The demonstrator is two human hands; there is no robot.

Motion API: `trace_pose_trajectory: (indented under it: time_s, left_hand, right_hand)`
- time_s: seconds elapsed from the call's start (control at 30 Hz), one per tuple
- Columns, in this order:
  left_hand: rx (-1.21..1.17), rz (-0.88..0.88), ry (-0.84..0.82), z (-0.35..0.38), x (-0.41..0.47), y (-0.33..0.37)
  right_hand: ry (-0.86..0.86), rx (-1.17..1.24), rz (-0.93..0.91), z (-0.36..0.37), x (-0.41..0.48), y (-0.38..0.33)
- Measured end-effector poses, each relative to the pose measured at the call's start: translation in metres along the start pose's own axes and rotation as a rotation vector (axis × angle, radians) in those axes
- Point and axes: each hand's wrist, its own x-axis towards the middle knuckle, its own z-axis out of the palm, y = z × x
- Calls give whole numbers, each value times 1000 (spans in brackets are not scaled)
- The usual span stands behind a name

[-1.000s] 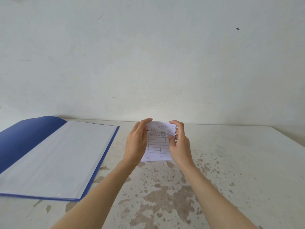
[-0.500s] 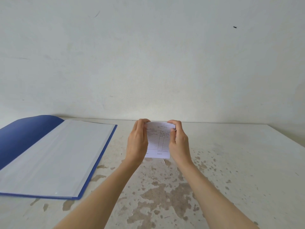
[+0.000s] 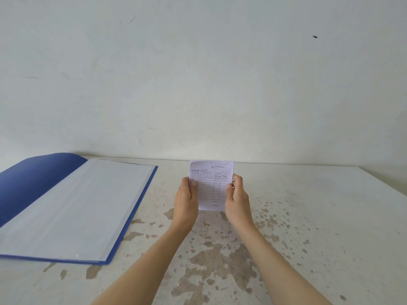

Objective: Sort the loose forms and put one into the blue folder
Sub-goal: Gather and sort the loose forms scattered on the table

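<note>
Right now the person holds a small stack of forms [image 3: 211, 186] up off the table [image 3: 308, 216], in the middle of the scene. The left hand [image 3: 186, 201] grips the left edge of the papers, with the thumb on the front and the other fingers hidden behind. The right hand [image 3: 239, 199] grips the right edge the same way. Both hands are closed on the paper, not loose. The top sheet stands almost upright and faces the person. It has a printed grid with a few lines of writing near its top, too small to read well. How many sheets are in the stack is hard to tell. The blue folder [image 3: 33, 179] lies open on the table to the left, well apart from the hands. Its blue cover lies on the far left, and a pale page [image 3: 83, 205] fills its right half. No form can be seen inside it yet. The table is white with brown patches where the paint has worn off, and a plain wall [image 3: 198, 73] stands behind it. I think this is the sorting step: the person looks at the top form to decide where it goes. Next, one hand probably needs to slide or peel one sheet free while the other hand keeps the rest together. Then that sheet has to travel left and lie flat on the pale page. Thin paper can stick, so two sheets might come away at once.
</note>
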Motion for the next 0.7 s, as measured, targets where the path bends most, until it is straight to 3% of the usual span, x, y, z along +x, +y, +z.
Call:
trace_pose_trajectory:
  time_s: [0.43,0.7]
  left_hand:
    - [-13,-69,41,-15,14,10]
    - [-127,-110,49,-63,17,19]
  right_hand:
    - [11,54,71,-5,12,-20]
    - [-82,391,152,-15,19,-44]
